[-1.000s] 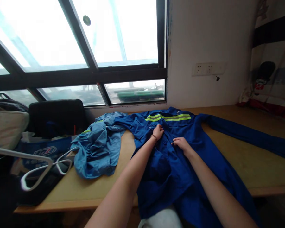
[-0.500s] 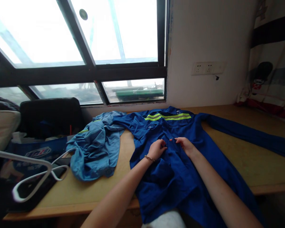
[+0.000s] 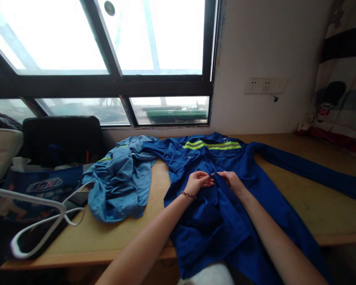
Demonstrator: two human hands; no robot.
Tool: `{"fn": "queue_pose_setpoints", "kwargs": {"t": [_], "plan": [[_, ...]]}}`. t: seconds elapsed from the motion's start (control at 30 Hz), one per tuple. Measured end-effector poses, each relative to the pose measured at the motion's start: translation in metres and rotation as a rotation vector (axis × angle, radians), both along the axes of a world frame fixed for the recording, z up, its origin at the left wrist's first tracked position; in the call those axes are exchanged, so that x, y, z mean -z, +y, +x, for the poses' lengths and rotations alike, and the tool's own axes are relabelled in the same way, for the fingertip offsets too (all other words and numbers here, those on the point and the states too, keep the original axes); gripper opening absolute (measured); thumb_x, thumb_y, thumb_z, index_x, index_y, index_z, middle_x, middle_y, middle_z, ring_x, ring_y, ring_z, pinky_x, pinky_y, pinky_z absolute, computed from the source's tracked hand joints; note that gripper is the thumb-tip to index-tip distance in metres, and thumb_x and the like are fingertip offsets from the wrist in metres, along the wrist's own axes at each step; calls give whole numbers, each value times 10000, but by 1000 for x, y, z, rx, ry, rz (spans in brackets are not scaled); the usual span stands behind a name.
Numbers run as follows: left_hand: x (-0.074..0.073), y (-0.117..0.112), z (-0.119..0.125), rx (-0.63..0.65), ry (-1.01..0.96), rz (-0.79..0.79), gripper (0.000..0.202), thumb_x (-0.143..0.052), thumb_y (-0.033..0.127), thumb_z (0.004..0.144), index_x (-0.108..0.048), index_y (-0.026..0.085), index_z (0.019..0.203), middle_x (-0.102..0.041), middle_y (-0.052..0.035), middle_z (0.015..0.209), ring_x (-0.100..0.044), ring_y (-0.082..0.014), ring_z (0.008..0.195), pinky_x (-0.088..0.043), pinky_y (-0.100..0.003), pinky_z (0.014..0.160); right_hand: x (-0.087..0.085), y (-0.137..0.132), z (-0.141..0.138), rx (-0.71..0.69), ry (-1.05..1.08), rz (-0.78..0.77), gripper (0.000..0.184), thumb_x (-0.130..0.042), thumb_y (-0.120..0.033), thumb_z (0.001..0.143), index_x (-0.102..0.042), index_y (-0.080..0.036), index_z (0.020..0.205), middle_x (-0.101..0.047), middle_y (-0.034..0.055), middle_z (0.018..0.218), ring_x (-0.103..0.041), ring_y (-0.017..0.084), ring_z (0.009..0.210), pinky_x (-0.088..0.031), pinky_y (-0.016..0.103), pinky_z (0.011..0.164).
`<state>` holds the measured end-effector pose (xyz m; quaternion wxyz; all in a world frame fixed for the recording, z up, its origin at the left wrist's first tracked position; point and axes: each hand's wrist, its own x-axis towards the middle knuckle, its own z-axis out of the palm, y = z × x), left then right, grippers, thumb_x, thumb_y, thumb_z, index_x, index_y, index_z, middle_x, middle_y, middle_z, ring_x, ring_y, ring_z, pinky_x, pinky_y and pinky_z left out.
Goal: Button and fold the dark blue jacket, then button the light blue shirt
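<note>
A dark blue work jacket [image 3: 234, 213] with yellow-green reflective strips across the chest lies spread on the table, its lower part hanging over the front edge. My left hand [image 3: 198, 183] pinches the cloth at the middle of the jacket's front. Close beside it, my right hand [image 3: 230, 180] pinches the opposite front edge, and the fingertips of both hands nearly meet. Any button between the fingers is too small to make out. To the left, a lighter blue work shirt [image 3: 121, 186] lies crumpled, partly under the jacket's sleeve.
The wooden table [image 3: 302, 202] stands below a window and a wall with a power socket [image 3: 264, 85]. At left are a white bent tube [image 3: 44, 204], a blue printed bag [image 3: 47, 184] and a black chair back [image 3: 62, 136]. A patterned curtain [image 3: 344, 91] hangs at right.
My left hand has moved right and my fingertips have come closer together, bringing the jacket's two front edges toward each other. The view has shifted slightly.
</note>
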<state>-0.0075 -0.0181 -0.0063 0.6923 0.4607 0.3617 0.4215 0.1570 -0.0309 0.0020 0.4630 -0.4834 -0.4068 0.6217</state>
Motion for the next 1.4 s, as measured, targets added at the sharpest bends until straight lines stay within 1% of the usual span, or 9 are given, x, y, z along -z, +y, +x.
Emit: {"fn": "queue_pose_setpoints", "kwargs": {"t": [0.1,0.3,0.4,0.5,0.63,0.9,1.1,1.3,1.4], "plan": [[-4,-4,3,-6,-78,-37,298,-719,241,610,-511,99,770,-664,-111,697,-651,-188,628,-519,-260,594,-2,-2,2,-20,22,33,269,-515,-201,612,-693,-157,809,-687,31,705,-612,159,623,-460,230,563],[-5,-7,4,-50,-64,-21,299,-738,245,581,-533,96,739,-667,-104,686,-653,-202,627,-536,-289,602,-10,-5,8,-93,26,41,266,-531,-196,615,-694,-142,818,-688,53,728,-616,161,644,-463,233,583],[-2,-7,5,-43,-8,27,294,-738,266,568,-551,96,719,-666,-92,666,-650,-197,603,-532,-287,582,-11,-6,9,-128,-2,28,253,-553,-221,627,-692,-140,823,-683,53,694,-597,135,572,-434,208,503],[3,-7,7,-50,73,100,270,-728,278,567,-569,96,687,-656,-72,614,-642,-187,567,-521,-272,546,-10,-8,8,-155,-79,19,257,-590,-245,630,-688,-137,842,-656,28,590,-540,95,455,-350,169,391],[7,-6,8,-47,121,125,243,-712,275,581,-584,100,689,-654,-61,603,-639,-181,566,-520,-277,551,-6,-7,7,-141,-191,15,290,-651,-266,594,-688,-132,849,-632,10,528,-490,79,389,-295,162,350],[9,-7,9,-31,74,83,250,-718,272,566,-588,110,704,-658,-48,625,-641,-178,588,-532,-290,594,0,-3,4,-35,-452,304,199,-657,-308,596,-684,-139,696,-669,39,626,-600,167,573,-439,236,527],[8,-7,11,-56,71,28,292,-708,351,578,-584,114,697,-634,-27,604,-621,-146,570,-532,-276,604,4,-4,0,6,-684,495,126,-615,-293,648,-615,-168,662,-592,-11,506,-538,123,487,-360,202,453],[16,1,10,-164,109,39,295,-741,295,514,-509,131,590,-533,43,503,-539,-79,460,-485,-208,499,6,-8,-7,-60,-746,548,94,-623,-253,633,-560,-186,646,-546,-46,477,-497,100,459,-332,195,454],[17,3,10,-158,93,51,310,-731,307,523,-484,137,600,-520,50,503,-528,-72,453,-469,-200,490,5,-10,-9,-52,-745,572,108,-613,-272,655,-543,-192,674,-536,-51,485,-487,97,461,-329,197,460]]}}
